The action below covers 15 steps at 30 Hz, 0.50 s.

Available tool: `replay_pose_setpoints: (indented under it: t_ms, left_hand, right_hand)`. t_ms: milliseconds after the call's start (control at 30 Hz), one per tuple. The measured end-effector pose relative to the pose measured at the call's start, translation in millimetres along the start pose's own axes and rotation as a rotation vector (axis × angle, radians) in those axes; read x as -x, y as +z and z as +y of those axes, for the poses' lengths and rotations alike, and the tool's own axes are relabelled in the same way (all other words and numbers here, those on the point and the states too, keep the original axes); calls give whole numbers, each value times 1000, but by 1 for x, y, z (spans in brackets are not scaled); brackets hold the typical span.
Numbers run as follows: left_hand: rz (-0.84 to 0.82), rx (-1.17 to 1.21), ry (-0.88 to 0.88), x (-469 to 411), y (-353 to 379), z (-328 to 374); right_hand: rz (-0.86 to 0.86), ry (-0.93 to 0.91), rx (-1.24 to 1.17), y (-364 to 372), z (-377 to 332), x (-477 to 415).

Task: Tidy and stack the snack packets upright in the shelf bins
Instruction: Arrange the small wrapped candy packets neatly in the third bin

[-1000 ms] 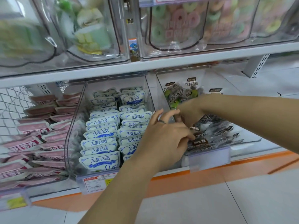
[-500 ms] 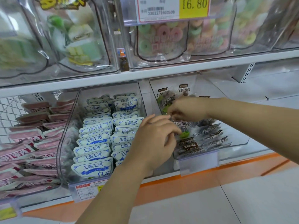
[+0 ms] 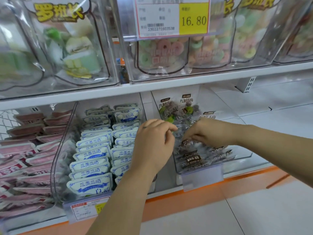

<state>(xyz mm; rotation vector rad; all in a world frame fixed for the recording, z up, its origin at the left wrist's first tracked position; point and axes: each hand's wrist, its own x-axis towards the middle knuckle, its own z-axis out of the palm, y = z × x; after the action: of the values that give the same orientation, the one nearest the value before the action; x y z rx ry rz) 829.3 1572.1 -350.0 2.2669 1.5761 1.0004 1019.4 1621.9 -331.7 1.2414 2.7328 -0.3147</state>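
Observation:
Clear plum snack packets (image 3: pixel 191 158) with dark labels lie in the right-hand clear bin (image 3: pixel 243 150) on the lower shelf; two stand upright at its back (image 3: pixel 186 106). My right hand (image 3: pixel 210 131) reaches in from the right, its fingers curled down onto a packet in the middle of the bin. At the bin's left wall, my left hand (image 3: pixel 152 146) has its fingers curled against the packets' left edges. Whether either hand truly pinches a packet is hidden by the fingers.
A middle bin holds two rows of upright white-and-blue packets (image 3: pixel 94 156). Pink packets (image 3: pixel 25 150) fill the left bin. Clear tubs of sweets (image 3: pixel 162 53) and a yellow 16.80 price tag (image 3: pixel 193 19) hang on the upper shelf. Bare white shelf (image 3: pixel 279 116) lies right of the plum bin.
Both hands stayed in the plum bin. My right hand slid from the upright back packets down to the middle ones, while my left fingers curled closer. The view tilted upward.

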Motion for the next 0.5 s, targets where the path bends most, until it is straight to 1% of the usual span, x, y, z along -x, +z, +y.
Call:
replay_pose_setpoints:
  t_ms: [33,67,133,200,233,300,333,367,400,433,500]
  left_hand:
    - [5,12,-12,-2,0,1]
    - [15,20,-20,-3,0,2]
    - [33,19,-25,-5,1,3]
    - [41,18,-33,-6,2,4]
    - [44,24,-39,-6,2,4]
    - [54,42,-53,-7,1,4]
    - [60,50,-55,-8,1,4]
    - [69,59,-53,-8,1,4]
    - [80,72,-51,-8,1,4]
    - [89,84,-51,-9,1,4]
    - [102,90,-53,-9,1,4]
  right_hand:
    - [43,-13,-27,4,2,2]
    - [52,-35,-26,9,4,2]
    - [13,-58,-32,15,2,2]
    - [-13,-20,-167,8,-1,2]
    - [47,8,-255,0,-2,2]
    - [290,98,-376,-16,5,7]
    - [404,156,-345,-22,11,10]
    - [465,225,-240,-25,18,13]
    - [457,293,-109,-26,24,16]
    - [390,348,-6,-24,28,17]
    - [220,415,80,-19,32,16]
